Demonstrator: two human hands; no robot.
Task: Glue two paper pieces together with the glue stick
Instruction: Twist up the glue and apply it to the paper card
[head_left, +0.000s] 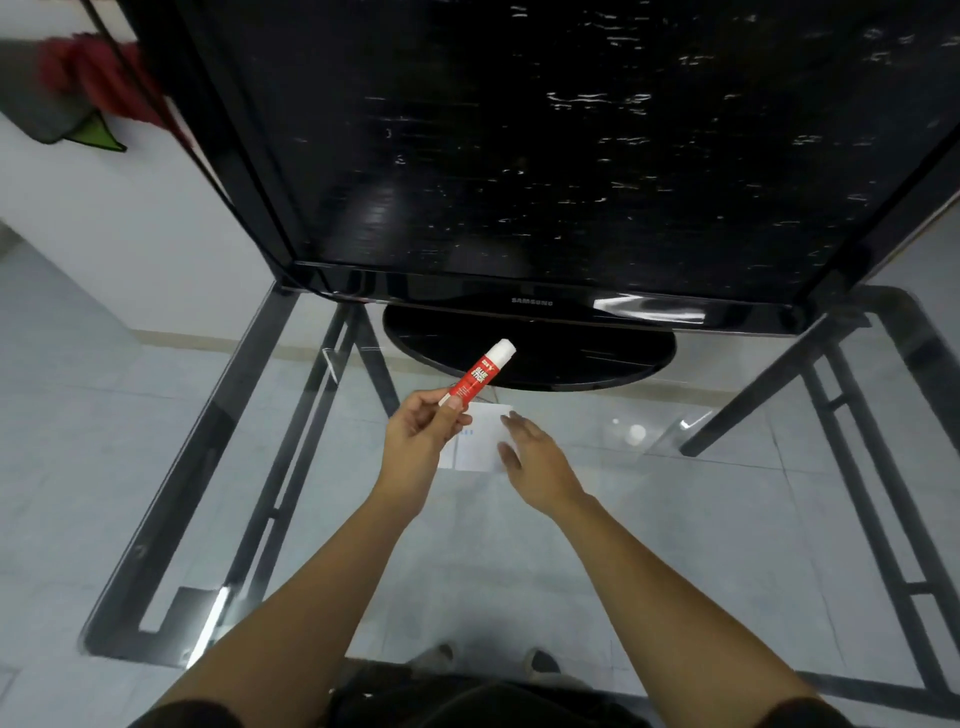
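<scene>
My left hand (423, 428) grips the lower end of a red glue stick (478, 373) with a white cap, which points up and to the right above the table. White paper (480, 439) lies flat on the glass table, partly hidden by both hands. Whether it is one sheet or two I cannot tell. My right hand (535, 460) hovers over the paper's right edge, fingers spread and empty.
The glass tabletop (675, 519) rests on a black metal frame (218, 457). A large black television (545, 156) on a round stand (530, 358) fills the far side. A small white cap-like object (635, 434) lies right of the paper. Red cloth (93, 78) hangs far left.
</scene>
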